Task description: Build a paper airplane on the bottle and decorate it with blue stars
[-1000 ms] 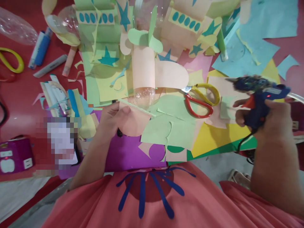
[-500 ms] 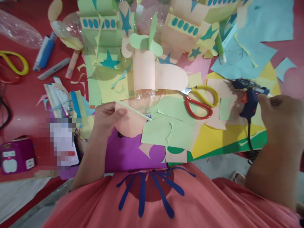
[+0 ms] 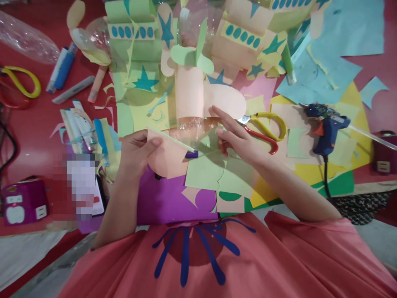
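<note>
My left hand (image 3: 136,151) pinches a peach paper piece (image 3: 167,157) with a rounded lower side and a folded, pale green upper edge. My right hand (image 3: 237,138) hangs over the paper scraps with its fingers apart and nothing in them. Just beyond the hands stands a clear plastic bottle (image 3: 190,126) wrapped in peach paper (image 3: 190,93), with green paper blades (image 3: 192,58) on its top. A rounded peach flap (image 3: 226,100) sticks out to the right of it. Scissors (image 3: 268,126) with yellow and red handles lie behind my right hand, partly covered by it.
At the right a blue glue gun (image 3: 327,130) lies on the papers, a clear stick in its back. Markers (image 3: 63,68), a phone (image 3: 98,198) and a purple box with sockets (image 3: 25,203) are on the left. Decorated paper-covered bottles (image 3: 133,45) line the back.
My right hand has let go of the glue gun and come left towards the middle. The peach paper stays in my left hand, almost unmoved.
</note>
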`<state>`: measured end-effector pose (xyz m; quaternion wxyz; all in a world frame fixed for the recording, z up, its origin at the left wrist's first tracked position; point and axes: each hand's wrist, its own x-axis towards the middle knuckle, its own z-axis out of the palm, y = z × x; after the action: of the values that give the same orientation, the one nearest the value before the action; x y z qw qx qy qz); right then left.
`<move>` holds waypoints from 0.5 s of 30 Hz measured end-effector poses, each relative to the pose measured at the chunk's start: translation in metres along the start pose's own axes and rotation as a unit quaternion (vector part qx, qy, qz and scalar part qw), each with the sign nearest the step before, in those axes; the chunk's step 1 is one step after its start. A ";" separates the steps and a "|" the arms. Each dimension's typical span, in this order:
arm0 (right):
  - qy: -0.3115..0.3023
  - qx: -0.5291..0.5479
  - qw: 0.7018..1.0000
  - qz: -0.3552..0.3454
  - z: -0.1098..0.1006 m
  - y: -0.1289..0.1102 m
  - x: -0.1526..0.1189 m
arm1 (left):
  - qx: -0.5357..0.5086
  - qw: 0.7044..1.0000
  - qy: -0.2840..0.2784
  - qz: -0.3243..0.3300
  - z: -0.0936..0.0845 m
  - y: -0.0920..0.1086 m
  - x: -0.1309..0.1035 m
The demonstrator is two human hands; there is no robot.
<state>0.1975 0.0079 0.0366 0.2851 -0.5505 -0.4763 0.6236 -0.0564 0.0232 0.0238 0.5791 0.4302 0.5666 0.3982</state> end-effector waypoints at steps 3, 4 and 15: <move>0.063 -0.053 0.996 -0.046 0.009 0.001 0.011 | 0.007 1.000 0.002 0.015 -0.001 -0.002 0.002; 0.080 -0.073 0.992 -0.059 0.010 0.001 0.012 | 0.011 1.000 0.002 0.022 -0.001 -0.003 0.002; 0.177 -0.090 0.970 -0.138 -0.003 0.008 -0.018 | -0.018 1.000 0.006 0.002 0.003 0.005 0.001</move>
<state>0.2062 -0.0100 0.0366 0.3974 -0.6047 -0.5436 0.4252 -0.0534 0.0254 0.0278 0.5823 0.4185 0.5617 0.4126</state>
